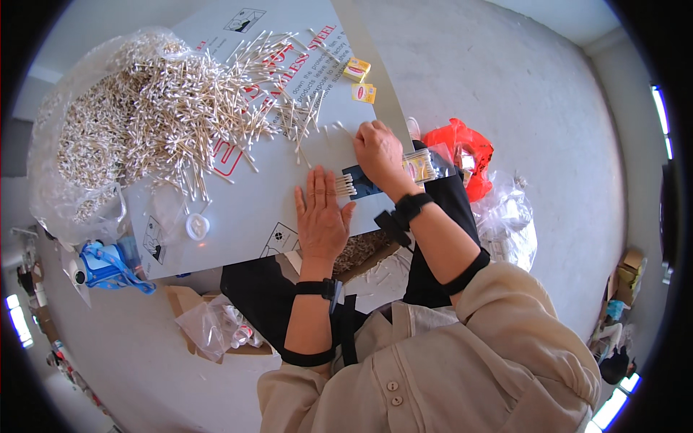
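Note:
My left hand lies flat on the grey tabletop, fingers stretched out. Its fingertips and thumb are beside a short row of cotton swabs at the edge of a dark blue piece. My right hand rests at the table's right edge with its fingers curled in; whatever they may hold is hidden. A loose swab lies just left of those fingers. Under and beyond the right wrist is a clear plastic packet with a row of swabs and a yellow card in it.
A big heap of cotton swabs spills from a clear bag at the left. Two small yellow cards or boxes lie at the far right edge. A round white lid is near the front left. A red bag hangs beyond my leg.

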### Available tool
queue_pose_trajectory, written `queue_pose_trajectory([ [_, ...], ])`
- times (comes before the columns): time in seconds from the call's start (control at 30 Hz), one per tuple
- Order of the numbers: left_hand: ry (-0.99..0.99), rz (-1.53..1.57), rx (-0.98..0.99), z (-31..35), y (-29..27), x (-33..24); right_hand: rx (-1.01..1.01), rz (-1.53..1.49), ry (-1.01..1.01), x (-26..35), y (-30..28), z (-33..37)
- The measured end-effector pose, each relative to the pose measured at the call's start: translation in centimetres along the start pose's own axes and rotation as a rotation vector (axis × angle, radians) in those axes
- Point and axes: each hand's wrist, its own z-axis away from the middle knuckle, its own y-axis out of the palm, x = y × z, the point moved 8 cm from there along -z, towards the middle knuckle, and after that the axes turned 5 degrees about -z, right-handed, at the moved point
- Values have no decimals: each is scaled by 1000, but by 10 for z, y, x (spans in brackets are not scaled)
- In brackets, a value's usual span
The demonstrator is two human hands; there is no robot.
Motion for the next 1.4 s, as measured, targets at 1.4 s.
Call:
queue_pose_trajectory([
  [1.4,-37,38,-75,2,-4,3,447,85,19,43,44,-7],
])
